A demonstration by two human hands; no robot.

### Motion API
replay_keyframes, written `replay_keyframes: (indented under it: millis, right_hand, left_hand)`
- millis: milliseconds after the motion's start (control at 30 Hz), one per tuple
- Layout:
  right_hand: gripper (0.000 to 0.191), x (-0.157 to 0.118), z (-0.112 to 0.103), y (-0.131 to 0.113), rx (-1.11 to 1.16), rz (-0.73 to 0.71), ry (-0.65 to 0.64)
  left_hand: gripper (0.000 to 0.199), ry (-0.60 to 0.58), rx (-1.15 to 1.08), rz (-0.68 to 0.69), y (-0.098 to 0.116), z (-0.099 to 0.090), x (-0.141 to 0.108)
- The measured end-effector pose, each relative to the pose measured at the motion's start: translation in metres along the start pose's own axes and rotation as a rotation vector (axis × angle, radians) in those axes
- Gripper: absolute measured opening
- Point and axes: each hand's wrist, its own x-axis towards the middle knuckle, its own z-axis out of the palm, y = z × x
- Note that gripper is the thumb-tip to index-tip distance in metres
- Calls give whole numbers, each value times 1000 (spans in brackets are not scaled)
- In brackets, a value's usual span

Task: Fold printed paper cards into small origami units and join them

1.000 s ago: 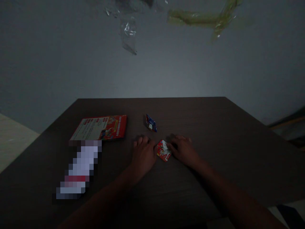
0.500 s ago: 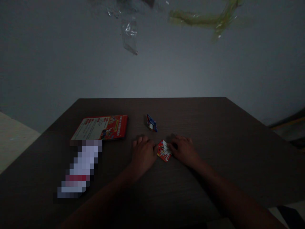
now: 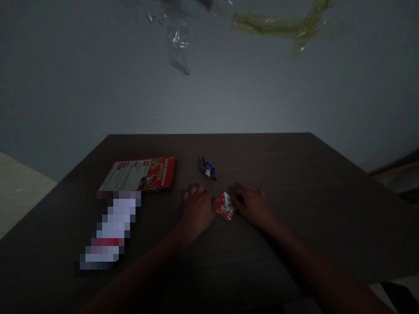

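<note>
The small red printed paper piece lies flat on the dark table, pinned between both hands. The left hand touches its left edge; the right hand presses fingertips on its right side, neither curled fully around it. Pressing evenly and keeping the edges lined up would likely give a clean crease. A blue piece lies just beyond, a red booklet well left.
</note>
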Motion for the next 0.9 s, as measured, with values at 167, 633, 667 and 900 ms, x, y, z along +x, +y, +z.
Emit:
replay_keyframes:
  millis: [167, 633, 667, 900]
  right_hand:
    - [30, 0, 0, 0, 0, -2, 5]
    - [30, 2, 1, 1, -3, 1, 3]
    - [29, 2, 0, 0, -8, 4, 0]
    - [28, 1, -2, -1, 3, 5, 3]
  left_hand:
    - [29, 4, -8, -2, 1, -1, 1]
    - [29, 47, -80, 74, -3, 2, -1]
    - [35, 41, -80, 112, -3, 2, -1]
    - [44, 20, 7, 266, -7, 2, 4]
